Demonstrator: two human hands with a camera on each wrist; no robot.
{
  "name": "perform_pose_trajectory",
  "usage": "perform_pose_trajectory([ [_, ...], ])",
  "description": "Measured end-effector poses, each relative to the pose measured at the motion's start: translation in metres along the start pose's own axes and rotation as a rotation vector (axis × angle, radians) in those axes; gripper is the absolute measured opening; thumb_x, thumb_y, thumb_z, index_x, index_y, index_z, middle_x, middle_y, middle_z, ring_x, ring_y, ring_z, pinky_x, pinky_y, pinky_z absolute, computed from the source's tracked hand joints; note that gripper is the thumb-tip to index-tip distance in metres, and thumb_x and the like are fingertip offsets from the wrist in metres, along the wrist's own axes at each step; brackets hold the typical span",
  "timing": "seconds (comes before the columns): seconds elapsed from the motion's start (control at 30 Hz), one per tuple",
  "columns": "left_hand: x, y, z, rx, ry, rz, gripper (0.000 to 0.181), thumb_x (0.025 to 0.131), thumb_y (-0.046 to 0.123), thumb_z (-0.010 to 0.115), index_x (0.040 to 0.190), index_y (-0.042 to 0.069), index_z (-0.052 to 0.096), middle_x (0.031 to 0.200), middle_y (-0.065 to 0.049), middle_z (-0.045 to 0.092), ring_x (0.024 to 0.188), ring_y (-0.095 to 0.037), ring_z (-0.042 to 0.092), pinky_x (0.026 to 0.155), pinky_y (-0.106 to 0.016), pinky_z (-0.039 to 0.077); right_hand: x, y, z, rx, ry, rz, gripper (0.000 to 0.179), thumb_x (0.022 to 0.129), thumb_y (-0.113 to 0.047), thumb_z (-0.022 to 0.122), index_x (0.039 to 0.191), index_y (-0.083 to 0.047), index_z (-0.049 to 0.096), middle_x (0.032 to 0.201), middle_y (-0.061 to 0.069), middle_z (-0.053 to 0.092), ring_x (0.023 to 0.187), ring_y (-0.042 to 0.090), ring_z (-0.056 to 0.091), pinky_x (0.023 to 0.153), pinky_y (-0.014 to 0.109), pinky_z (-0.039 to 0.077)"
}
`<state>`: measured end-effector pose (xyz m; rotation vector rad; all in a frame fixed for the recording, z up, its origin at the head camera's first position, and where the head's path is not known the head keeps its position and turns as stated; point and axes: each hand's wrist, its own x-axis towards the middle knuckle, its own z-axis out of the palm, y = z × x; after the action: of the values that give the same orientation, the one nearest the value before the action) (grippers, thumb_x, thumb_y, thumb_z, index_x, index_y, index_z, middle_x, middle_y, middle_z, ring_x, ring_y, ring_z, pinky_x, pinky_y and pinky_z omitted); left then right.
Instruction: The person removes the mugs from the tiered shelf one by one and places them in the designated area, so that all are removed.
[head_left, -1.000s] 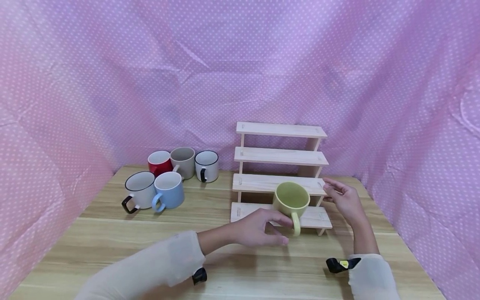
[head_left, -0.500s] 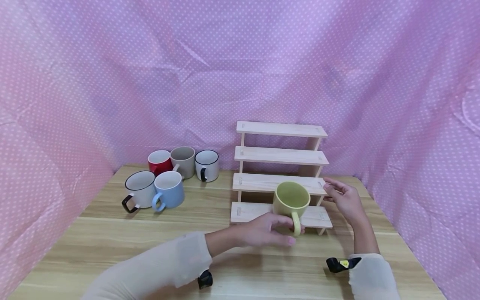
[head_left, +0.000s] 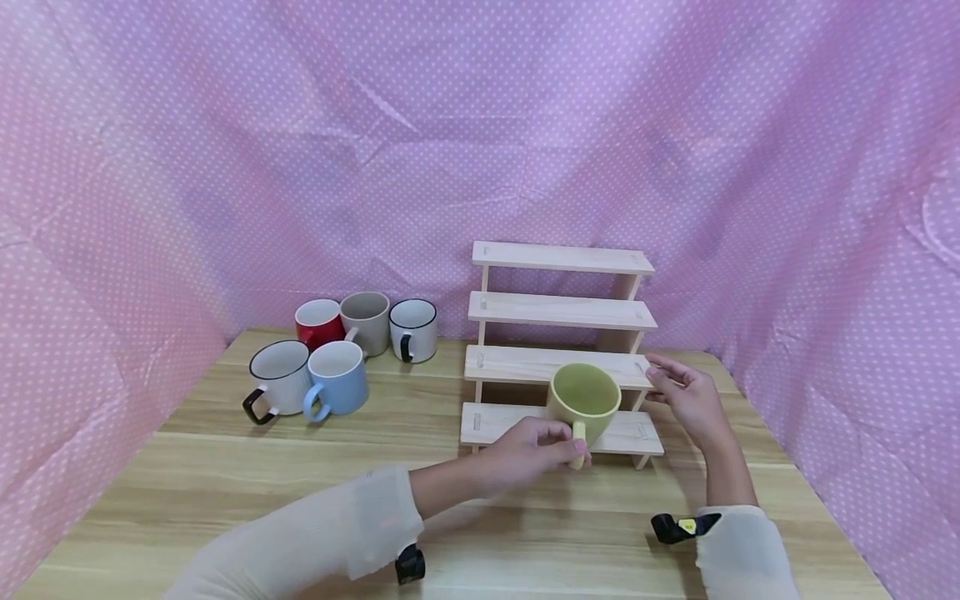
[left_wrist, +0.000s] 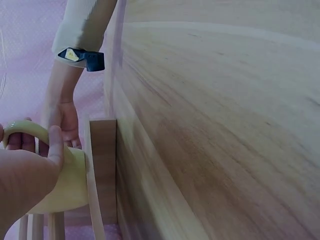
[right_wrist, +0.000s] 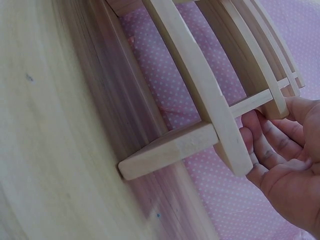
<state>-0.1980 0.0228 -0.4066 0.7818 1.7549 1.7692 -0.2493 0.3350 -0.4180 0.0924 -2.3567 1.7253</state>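
A yellow-green mug (head_left: 584,390) stands upright on the lowest step of a four-tier wooden display rack (head_left: 498,422), toward its right half. My left hand (head_left: 517,457) pinches the mug's handle, which faces the front; in the left wrist view the thumb and fingers close on that handle (left_wrist: 27,127). At the rack's right side, my right hand (head_left: 693,408) holds the end of the second step from the bottom. The right wrist view has its thumb at the step's edge and its fingers (right_wrist: 272,145) curled underneath.
Several mugs stand at the left of the table (head_left: 420,417): a red mug (head_left: 321,333), a grey mug (head_left: 371,329), a white black-rimmed mug (head_left: 418,340), a larger white black-rimmed mug (head_left: 288,392) and a light-blue mug (head_left: 345,392). Pink dotted cloth (head_left: 420,167) hangs behind.
My left hand's fingers have gone from loosely around the mug's handle to pinching it. The handle has swung slightly left. My right hand stays at the rack.
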Motion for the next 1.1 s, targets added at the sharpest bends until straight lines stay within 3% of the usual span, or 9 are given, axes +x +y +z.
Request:
perform_pose_trajectory([
  [0.23, -0.001, -0.004, -0.013, -0.118, 0.005, -0.016, 0.021, 0.103, 0.011, 0.06, 0.102, -0.01, 0.065, 0.106, -0.016, 0.071, 0.101, -0.023, 0.068, 0.103, -0.057, 0.05, 0.0, -0.001, -0.001, -0.033, 0.002, 0.002, 0.054, 0.105, -0.027, 0.06, 0.145, 0.009, 0.05, 0.118, -0.011, 0.066, 0.092, 0.0, 0.068, 0.082, 0.033, 0.062],
  [0.43, -0.004, -0.006, -0.027, -0.102, 0.007, -0.007, 0.023, 0.104, 0.012, 0.057, 0.106, -0.01, 0.065, 0.104, -0.015, 0.069, 0.097, -0.018, 0.065, 0.104, -0.062, 0.047, 0.001, -0.001, -0.002, -0.04, 0.005, 0.007, 0.053, 0.106, -0.025, 0.06, 0.145, 0.009, 0.05, 0.12, -0.008, 0.066, 0.092, 0.0, 0.068, 0.082, 0.034, 0.062],
  [0.57, -0.008, -0.007, -0.034, -0.056, 0.014, 0.031, 0.024, 0.105, 0.012, 0.057, 0.104, -0.011, 0.065, 0.1, -0.013, 0.068, 0.095, -0.021, 0.065, 0.099, -0.06, 0.052, 0.001, 0.001, -0.001, -0.03, 0.005, 0.015, 0.051, 0.105, -0.021, 0.06, 0.145, 0.009, 0.049, 0.123, -0.003, 0.066, 0.091, 0.001, 0.069, 0.082, 0.034, 0.062],
  [0.73, -0.01, -0.01, -0.043, -0.013, 0.044, 0.057, 0.026, 0.105, 0.01, 0.055, 0.106, -0.014, 0.066, 0.096, -0.009, 0.069, 0.095, -0.024, 0.067, 0.092, -0.046, 0.059, 0.002, 0.005, -0.001, -0.037, 0.009, 0.014, 0.051, 0.105, -0.022, 0.06, 0.145, 0.008, 0.05, 0.129, 0.006, 0.065, 0.091, 0.001, 0.069, 0.082, 0.033, 0.062],
  [0.97, -0.015, -0.007, -0.054, -0.017, 0.036, 0.081, 0.028, 0.104, 0.006, 0.056, 0.115, -0.018, 0.065, 0.1, -0.025, 0.068, 0.091, -0.017, 0.067, 0.087, -0.04, 0.061, 0.001, 0.006, -0.002, -0.046, 0.003, 0.017, 0.052, 0.106, -0.025, 0.059, 0.146, 0.007, 0.049, 0.13, 0.007, 0.064, 0.092, 0.001, 0.068, 0.082, 0.033, 0.062],
  [1.1, -0.019, -0.003, -0.06, -0.019, 0.03, 0.082, 0.029, 0.104, 0.006, 0.056, 0.115, -0.02, 0.064, 0.095, -0.016, 0.069, 0.089, -0.016, 0.066, 0.085, -0.037, 0.061, 0.0, 0.003, -0.001, -0.048, 0.006, 0.012, 0.052, 0.106, -0.025, 0.059, 0.146, 0.007, 0.049, 0.13, 0.007, 0.064, 0.091, 0.001, 0.069, 0.081, 0.031, 0.062],
])
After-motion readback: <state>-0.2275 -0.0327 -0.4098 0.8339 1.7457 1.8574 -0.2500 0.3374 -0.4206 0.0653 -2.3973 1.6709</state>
